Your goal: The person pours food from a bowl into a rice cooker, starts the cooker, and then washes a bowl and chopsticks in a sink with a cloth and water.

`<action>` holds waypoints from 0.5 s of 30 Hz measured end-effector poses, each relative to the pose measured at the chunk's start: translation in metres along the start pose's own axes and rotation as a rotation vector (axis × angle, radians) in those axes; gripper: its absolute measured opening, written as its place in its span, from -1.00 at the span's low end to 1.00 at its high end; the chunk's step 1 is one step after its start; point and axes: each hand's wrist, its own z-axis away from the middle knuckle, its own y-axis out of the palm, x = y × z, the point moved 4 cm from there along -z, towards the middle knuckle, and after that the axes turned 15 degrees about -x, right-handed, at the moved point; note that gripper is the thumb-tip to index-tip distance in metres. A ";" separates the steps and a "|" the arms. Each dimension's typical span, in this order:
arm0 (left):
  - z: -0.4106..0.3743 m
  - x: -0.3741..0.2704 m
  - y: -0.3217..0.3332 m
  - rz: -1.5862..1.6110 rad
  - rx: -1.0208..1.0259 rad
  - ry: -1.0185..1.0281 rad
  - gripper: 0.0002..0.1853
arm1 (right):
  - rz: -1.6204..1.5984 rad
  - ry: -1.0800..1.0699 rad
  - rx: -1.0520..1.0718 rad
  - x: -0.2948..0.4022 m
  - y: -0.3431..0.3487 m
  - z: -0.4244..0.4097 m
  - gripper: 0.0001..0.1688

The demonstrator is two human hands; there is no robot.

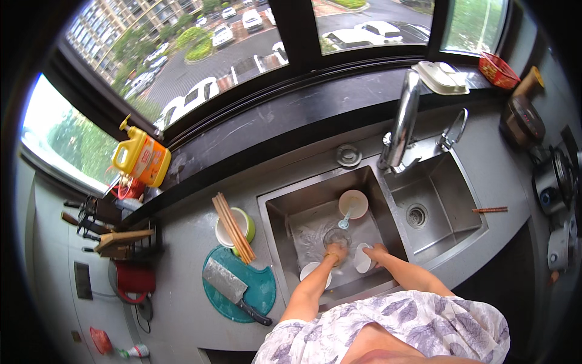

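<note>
Both of my hands are down in the large sink basin, which holds shallow water. My right hand grips the rim of a white bowl, which is tipped on its side. At the near rim of a round, see-through dish is my left hand, with a yellow band on the wrist; its fingers are blurred, so I cannot tell whether it grips the dish. Beyond them sits a pinkish-white bowl with a pale blue spoon leaning out of it. Another white bowl is partly hidden behind my left forearm.
Left of the sink, a cleaver lies on a teal cutting board. Chopsticks rest across a green-and-white bowl. A chrome faucet rises behind the smaller basin. A yellow pump jug stands by the window.
</note>
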 end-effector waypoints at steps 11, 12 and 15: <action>0.046 -0.104 -0.036 1.607 -0.350 -1.042 -0.67 | -0.829 0.137 0.506 0.012 0.002 0.006 -0.50; 0.045 -0.111 -0.044 1.570 -0.449 -1.032 -0.65 | -0.837 0.056 0.478 0.024 -0.008 0.019 -0.55; 0.036 -0.129 -0.053 1.568 -0.038 -1.081 -0.62 | -0.858 0.025 0.380 0.030 -0.015 0.018 -0.57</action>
